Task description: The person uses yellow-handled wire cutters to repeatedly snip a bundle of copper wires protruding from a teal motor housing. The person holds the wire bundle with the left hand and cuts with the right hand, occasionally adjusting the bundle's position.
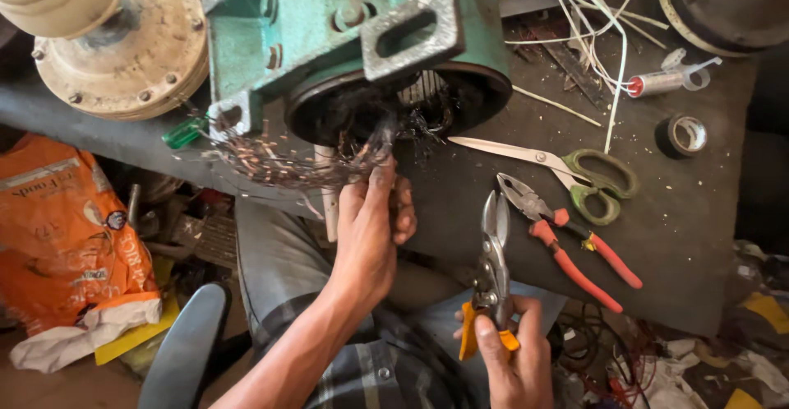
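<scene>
The left hand (pixel 371 226) is gripping a tangled bundle of thin copper wire (pixel 283 161) hanging from the green metal motor housing (pixel 329 23). The right hand (pixel 514 358) is clasping yellow-handled steel snips (pixel 491 273), blades shut, just left of red-handled pliers (pixel 567 240) on the counter (pixel 682 236).

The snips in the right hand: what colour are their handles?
Orange-yellow handles on the snips, seen in the head view.

**Bench layout around the motor housing**

I see the motor housing (pixel 353 39) at the back of the bench (pixel 699 236), with a flanged part (pixel 123 47) to its left. A wire bundle (pixel 296 158) hangs from its front opening, my left hand (pixel 370 228) just below. Right of that lie scissors (pixel 559 170), with pliers (pixel 567 240) in front of them. My right hand (pixel 509 360) holds snips (pixel 491 269) left of the pliers. A tape roll (pixel 682 135) lies far right, and a sack (pixel 66 236) sits below the bench at left.
</scene>
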